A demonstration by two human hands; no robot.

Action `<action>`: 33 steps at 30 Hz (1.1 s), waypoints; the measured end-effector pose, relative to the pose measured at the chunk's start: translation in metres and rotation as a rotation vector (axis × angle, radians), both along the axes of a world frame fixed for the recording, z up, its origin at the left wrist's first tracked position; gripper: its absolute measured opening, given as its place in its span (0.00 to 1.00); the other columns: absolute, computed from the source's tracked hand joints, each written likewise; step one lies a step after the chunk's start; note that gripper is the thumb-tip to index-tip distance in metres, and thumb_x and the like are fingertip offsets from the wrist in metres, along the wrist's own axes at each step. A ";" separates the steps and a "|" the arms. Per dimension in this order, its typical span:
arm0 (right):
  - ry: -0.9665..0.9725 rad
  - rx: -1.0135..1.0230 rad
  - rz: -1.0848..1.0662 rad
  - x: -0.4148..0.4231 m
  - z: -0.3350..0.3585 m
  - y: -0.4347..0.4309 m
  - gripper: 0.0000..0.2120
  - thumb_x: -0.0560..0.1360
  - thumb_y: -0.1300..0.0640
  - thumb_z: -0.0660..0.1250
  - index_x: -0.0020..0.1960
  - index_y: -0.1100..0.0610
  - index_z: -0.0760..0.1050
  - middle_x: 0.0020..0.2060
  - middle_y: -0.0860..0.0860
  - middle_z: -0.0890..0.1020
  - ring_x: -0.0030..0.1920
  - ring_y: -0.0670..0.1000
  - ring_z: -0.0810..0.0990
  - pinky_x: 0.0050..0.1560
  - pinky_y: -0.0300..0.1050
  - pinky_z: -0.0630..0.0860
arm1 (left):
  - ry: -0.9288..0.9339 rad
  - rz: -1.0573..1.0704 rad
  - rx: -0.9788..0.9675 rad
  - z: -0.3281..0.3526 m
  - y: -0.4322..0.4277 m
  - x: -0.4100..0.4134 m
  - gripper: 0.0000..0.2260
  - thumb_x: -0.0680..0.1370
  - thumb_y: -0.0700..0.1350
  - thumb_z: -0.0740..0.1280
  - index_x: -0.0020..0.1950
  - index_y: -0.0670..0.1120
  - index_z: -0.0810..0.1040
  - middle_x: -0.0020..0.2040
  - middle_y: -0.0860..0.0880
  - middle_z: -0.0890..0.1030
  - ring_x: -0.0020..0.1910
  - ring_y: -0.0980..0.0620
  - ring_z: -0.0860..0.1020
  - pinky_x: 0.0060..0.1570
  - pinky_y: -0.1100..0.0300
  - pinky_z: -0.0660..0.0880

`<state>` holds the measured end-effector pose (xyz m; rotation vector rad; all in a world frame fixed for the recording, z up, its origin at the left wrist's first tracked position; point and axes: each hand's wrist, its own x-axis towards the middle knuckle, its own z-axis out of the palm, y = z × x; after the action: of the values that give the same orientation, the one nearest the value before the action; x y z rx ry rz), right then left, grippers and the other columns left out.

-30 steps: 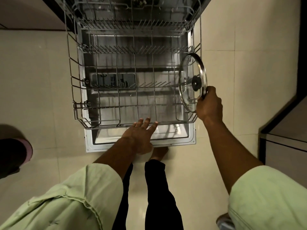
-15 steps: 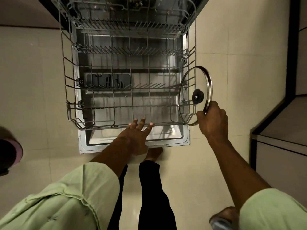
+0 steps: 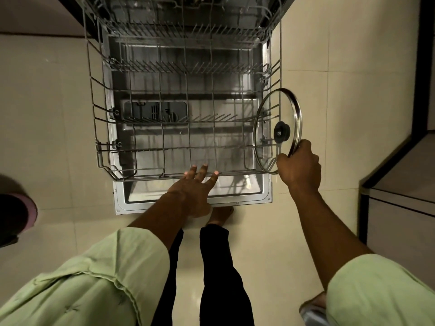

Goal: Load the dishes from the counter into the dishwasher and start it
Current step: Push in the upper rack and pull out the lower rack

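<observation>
Right hand (image 3: 299, 165) clamps glass lid (image 3: 279, 131) by rim, lid on edge at centre right of frame, against right wall of lower rack (image 3: 150, 149). Lid sits nearer front right corner than second ago; I judge it not yet slotted. Left hand (image 3: 195, 187) unchanged, fingers straight on front rail.

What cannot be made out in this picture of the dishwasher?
Head view:
Dishwasher top and controls: cut off by the upper edge.
Counter and dishes: outside the view.
Whether the lid in the right hand touches the rack: unclear from above.
Object at bottom right: hidden by the sleeve.
</observation>
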<state>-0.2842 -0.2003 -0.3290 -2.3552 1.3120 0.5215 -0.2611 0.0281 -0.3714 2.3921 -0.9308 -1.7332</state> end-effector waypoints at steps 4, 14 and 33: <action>0.011 -0.028 0.007 -0.004 -0.002 0.004 0.23 0.75 0.54 0.68 0.65 0.59 0.65 0.53 0.60 0.79 0.51 0.64 0.79 0.49 0.55 0.77 | -0.006 -0.005 -0.005 0.001 0.000 0.000 0.41 0.80 0.54 0.64 0.80 0.52 0.36 0.80 0.43 0.34 0.79 0.40 0.37 0.76 0.47 0.42; -0.077 -0.157 0.193 -0.015 -0.011 0.033 0.43 0.75 0.54 0.69 0.79 0.59 0.46 0.76 0.61 0.59 0.75 0.61 0.60 0.72 0.57 0.65 | -0.026 0.011 -0.016 0.003 0.000 0.000 0.41 0.80 0.54 0.64 0.81 0.53 0.37 0.80 0.44 0.36 0.79 0.40 0.40 0.77 0.47 0.45; 0.186 0.134 0.015 -0.002 -0.008 0.043 0.15 0.77 0.53 0.64 0.58 0.61 0.77 0.56 0.59 0.80 0.55 0.62 0.79 0.49 0.47 0.74 | -0.045 0.068 -0.027 0.012 0.008 0.006 0.37 0.81 0.52 0.64 0.82 0.51 0.43 0.81 0.45 0.39 0.80 0.42 0.44 0.77 0.46 0.49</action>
<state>-0.2865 -0.1578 -0.3373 -2.2519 1.2946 0.8237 -0.2550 0.0364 -0.3595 2.4254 -0.8618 -1.6399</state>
